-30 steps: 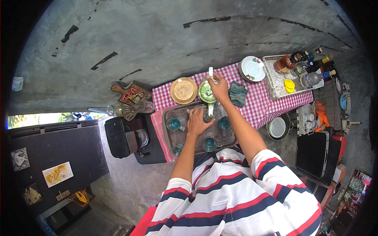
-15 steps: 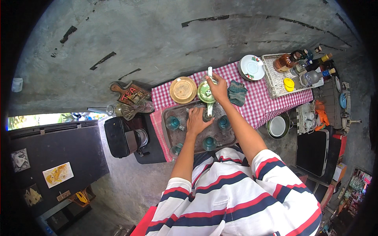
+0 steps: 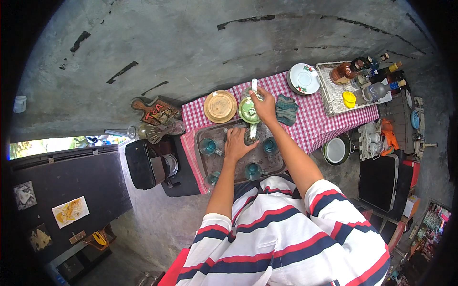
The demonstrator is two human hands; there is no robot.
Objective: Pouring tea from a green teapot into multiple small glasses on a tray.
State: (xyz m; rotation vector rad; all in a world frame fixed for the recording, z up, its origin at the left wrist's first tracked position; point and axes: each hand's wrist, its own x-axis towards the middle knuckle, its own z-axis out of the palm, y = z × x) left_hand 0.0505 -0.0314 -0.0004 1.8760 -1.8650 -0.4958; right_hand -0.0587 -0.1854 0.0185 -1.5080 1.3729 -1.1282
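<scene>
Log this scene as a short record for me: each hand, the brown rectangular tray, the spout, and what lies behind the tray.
Right hand: gripping the handle of a round, shiny green teapot with a white spout
Left hand: at a small clear drinking glass; exact grip unclear
Spout: pointing toward the person, over the glass
Tray: blue-green glass mugs around the glass
Behind tray: round wooden plates, crumpled dark-green cloth

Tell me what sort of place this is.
It looks like a kitchen or drinks corner, probably in a home: there's a teapot with glass mugs on a tray, a stack of plates, and several bottles.
</scene>
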